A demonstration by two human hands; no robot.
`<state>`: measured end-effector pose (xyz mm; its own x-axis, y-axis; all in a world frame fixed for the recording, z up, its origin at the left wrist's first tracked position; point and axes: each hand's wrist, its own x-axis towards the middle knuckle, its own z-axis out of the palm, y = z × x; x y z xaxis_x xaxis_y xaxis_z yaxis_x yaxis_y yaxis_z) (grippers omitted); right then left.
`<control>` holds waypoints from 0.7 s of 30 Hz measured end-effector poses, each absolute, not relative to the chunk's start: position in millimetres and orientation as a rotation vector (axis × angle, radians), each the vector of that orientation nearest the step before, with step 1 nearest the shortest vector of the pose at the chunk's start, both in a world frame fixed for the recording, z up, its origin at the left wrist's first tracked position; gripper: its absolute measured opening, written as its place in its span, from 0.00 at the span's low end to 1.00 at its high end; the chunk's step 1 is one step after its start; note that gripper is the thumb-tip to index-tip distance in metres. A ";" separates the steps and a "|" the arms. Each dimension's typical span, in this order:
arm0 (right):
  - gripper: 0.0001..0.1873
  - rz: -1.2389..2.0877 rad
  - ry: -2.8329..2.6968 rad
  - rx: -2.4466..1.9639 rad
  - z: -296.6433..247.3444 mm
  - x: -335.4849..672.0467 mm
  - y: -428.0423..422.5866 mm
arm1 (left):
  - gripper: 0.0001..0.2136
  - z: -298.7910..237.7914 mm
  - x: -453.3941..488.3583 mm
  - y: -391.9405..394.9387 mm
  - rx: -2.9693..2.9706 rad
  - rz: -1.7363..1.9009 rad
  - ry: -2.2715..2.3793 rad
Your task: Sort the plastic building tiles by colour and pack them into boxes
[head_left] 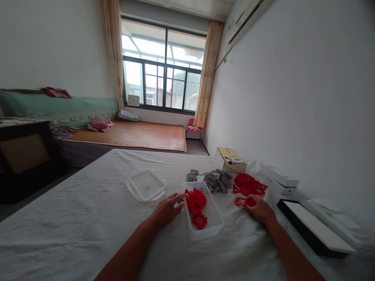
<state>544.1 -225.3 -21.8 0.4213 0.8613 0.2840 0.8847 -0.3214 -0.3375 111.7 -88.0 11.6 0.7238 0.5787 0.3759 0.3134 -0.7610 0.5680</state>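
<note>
A clear plastic container [215, 220] stands in front of me with several red notched pieces [197, 201] inside, heaped toward its far left part. My left hand [169, 209] is at the container's left wall, fingers stretched toward the rim and apart, holding nothing I can see. To the right of the container, my right hand [259, 210] pinches a red notched frame piece [240, 201] between thumb and fingers, low over the cloth. Just beyond it lies a pile of red pieces [249, 184]. Behind the container is a heap of grey notched pieces [217, 180].
A clear lid [146, 186] lies left of the container on the white cloth [96, 218]. A yellow-topped box [231, 159] stands behind the grey heap. At the right are a black-and-white box [316, 228] and a small white box [281, 180] near the wall.
</note>
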 end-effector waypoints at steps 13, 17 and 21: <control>0.16 0.187 -1.579 -1.610 63.8 347.9 -162.7 | 0.19 14.6 111.6 -91.6 2.447 0.737 0.680; 0.16 0.212 -1.741 -1.539 56.1 305.7 -149.8 | 0.20 10.9 111.4 -88.3 2.467 0.731 0.665; 0.19 0.192 -1.851 -1.467 53.2 316.2 -150.1 | 0.19 4.9 112.4 -82.2 2.471 0.729 0.683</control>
<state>316.2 -150.1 53.2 -0.0587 0.8868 0.4585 0.7735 0.3308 -0.5406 112.4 -82.2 4.9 0.7349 0.5738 0.3615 0.3230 -0.7648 0.5574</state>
